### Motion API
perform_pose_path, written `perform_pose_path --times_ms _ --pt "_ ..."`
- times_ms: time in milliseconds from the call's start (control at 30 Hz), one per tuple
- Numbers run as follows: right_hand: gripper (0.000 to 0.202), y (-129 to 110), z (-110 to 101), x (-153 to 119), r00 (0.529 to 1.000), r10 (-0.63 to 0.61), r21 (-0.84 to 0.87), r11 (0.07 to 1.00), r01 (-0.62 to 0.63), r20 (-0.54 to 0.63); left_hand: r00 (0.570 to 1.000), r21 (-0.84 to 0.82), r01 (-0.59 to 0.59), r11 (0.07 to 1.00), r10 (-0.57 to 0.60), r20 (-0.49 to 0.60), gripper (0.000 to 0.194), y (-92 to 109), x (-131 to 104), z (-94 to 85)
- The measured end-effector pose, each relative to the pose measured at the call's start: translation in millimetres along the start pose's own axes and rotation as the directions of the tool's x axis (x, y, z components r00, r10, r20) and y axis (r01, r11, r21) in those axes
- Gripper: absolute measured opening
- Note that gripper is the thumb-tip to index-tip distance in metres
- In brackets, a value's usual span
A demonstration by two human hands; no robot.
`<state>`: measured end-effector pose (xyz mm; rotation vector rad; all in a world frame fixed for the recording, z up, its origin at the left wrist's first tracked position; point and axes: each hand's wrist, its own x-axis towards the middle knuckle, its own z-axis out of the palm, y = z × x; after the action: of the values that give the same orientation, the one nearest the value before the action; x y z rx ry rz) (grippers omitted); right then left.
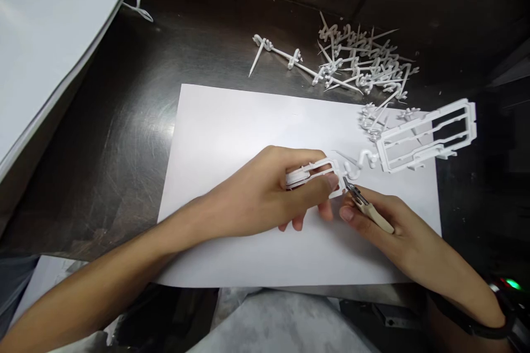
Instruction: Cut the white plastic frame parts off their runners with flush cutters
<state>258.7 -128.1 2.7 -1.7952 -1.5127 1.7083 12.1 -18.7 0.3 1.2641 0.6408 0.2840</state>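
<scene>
My left hand [285, 193] is closed on a white plastic frame [337, 168], its thumb pressed over the frame's right end. A curved white runner [362, 161] links that frame to a second, larger white plastic frame [428, 135], which sticks out to the upper right. In my right hand [385, 220] is a pair of nippers [370, 212] with cream handles and a metal tip. The tip touches or nearly touches the held frame's right end, where the runner meets it. Part of the held frame is hidden by my left fingers.
A white paper sheet [232, 127] lies under both hands on the dark metal table [136, 105]. Behind it is a pile of white plastic runner scraps [364, 60], some reaching onto the sheet. At the upper left stands a large white board-like object [53, 27] with a string.
</scene>
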Motion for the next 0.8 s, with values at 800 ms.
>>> perform_pose_path --times_ms 800 --pt "0.043 11.4 3.7 2.1 1.0 -0.004 -0.103 0.995 0.004 -0.003 0.997 0.073 -0.005 0.997 0.0 0.077 0.028 -9.8 4.5 -0.3"
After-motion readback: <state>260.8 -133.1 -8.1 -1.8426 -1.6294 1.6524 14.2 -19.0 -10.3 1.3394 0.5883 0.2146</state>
